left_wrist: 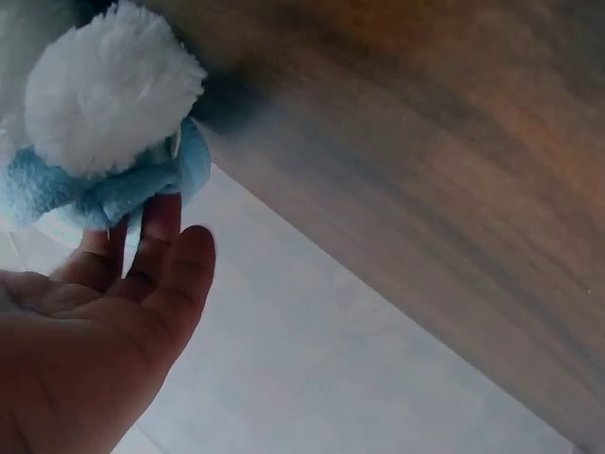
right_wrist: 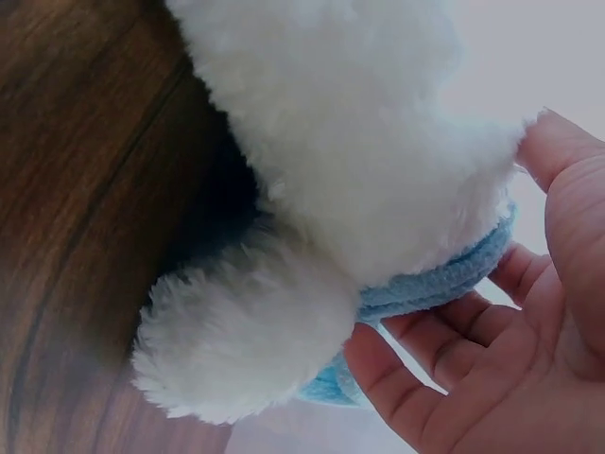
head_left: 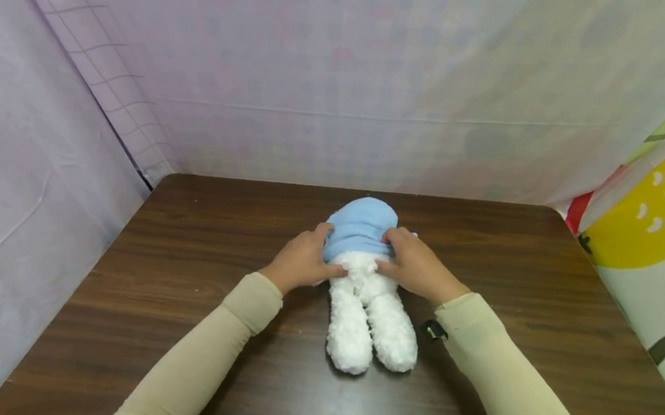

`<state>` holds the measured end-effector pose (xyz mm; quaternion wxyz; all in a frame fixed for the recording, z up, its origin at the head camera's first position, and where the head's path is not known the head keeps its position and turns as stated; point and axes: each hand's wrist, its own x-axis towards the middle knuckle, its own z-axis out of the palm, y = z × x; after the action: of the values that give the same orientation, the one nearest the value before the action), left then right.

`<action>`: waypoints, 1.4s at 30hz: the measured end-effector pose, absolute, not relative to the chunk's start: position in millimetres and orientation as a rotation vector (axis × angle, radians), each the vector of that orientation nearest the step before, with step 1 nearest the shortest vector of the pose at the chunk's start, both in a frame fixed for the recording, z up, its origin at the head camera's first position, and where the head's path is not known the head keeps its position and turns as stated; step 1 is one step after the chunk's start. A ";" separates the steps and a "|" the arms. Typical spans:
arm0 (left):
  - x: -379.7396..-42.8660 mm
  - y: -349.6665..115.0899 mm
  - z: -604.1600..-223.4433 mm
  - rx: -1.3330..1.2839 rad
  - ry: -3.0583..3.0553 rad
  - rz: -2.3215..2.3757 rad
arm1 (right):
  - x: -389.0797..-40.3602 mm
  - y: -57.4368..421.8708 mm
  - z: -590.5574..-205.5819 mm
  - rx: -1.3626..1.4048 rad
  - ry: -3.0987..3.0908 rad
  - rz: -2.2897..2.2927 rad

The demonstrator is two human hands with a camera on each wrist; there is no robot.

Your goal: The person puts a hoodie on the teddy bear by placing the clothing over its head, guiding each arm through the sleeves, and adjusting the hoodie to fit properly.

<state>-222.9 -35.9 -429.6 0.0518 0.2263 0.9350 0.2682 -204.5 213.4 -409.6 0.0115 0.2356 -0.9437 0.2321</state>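
A white fluffy plush toy (head_left: 351,329) lies on the brown wooden table, its two legs toward me. Blue fabric clothing (head_left: 362,218) is bunched over its far end and hides whatever is under it. My left hand (head_left: 302,258) holds the toy's left side, thumb on the white fur, fingers at the edge of the blue clothing. From the other side my right hand (head_left: 421,266) grips it, fingertips on the fabric and thumb on the fur. In the left wrist view, curled fingers reach the blue cloth (left_wrist: 128,194) below a round white limb (left_wrist: 113,90). The right wrist view shows fingers along the blue hem (right_wrist: 440,284).
The brown wooden table (head_left: 201,236) ends at a pale curtain (head_left: 342,84) behind it. Another white cloth (head_left: 25,164) hangs along the left side. At the right is a panel with a yellow printed shape (head_left: 648,219). A dark band (head_left: 434,330) sits by the right sleeve.
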 end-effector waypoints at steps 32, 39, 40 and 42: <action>-217.9 -30.8 -409.7 0.835 2.782 0.689 | -209.8 218.9 -388.2 0.721 -3.134 0.925; -217.8 -29.0 -404.7 0.932 2.789 0.704 | -215.0 212.4 -394.5 0.688 -2.990 0.964; -218.1 -27.9 -405.0 0.934 2.768 0.715 | -215.1 211.7 -397.5 0.696 -2.963 0.911; -219.1 -25.3 -405.7 0.928 2.728 0.737 | -214.7 211.0 -402.4 0.704 -2.920 0.847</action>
<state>-219.1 -25.3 -405.7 0.0836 0.3109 0.9140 0.2469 -214.7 211.0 -402.4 0.0104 0.2257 -0.9356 0.2714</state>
